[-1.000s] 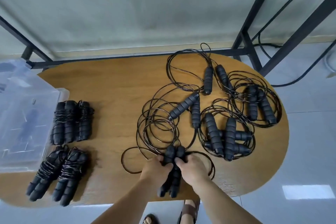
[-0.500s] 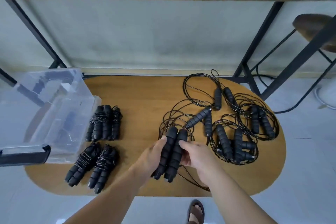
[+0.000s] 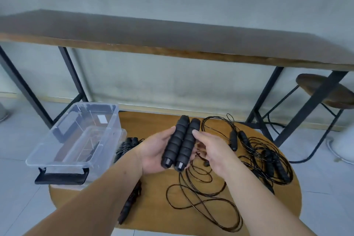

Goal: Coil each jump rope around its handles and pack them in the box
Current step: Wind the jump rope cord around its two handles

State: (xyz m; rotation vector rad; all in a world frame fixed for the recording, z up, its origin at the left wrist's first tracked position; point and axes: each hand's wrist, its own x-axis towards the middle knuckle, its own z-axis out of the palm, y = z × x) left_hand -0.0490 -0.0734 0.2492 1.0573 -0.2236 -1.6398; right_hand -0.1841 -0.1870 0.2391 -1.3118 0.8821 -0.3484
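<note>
Two black foam jump rope handles (image 3: 181, 144) lie side by side, raised above the oval wooden table (image 3: 153, 120). My left hand (image 3: 155, 153) cups them from below and the left. My right hand (image 3: 212, 151) touches the right handle with its fingertips. Their thin black rope (image 3: 199, 193) hangs down and loops loosely on the table. A clear plastic box (image 3: 76, 136) stands at the table's left end. Coiled jump ropes (image 3: 126, 144) lie beside the box, mostly hidden by my left arm. Several uncoiled jump ropes (image 3: 264, 157) are tangled at the right.
A long dark wooden bench (image 3: 172, 44) on black metal legs spans the back, against a grey wall. A round stool (image 3: 323, 92) stands at the right. A black lid or handle piece (image 3: 61, 177) sits under the box's near end. Grey tiled floor surrounds the table.
Both hands have lifted the pair of handles higher off the table, with the rope trailing below. The camera has tilted up, so the bench and wall fill more of the view.
</note>
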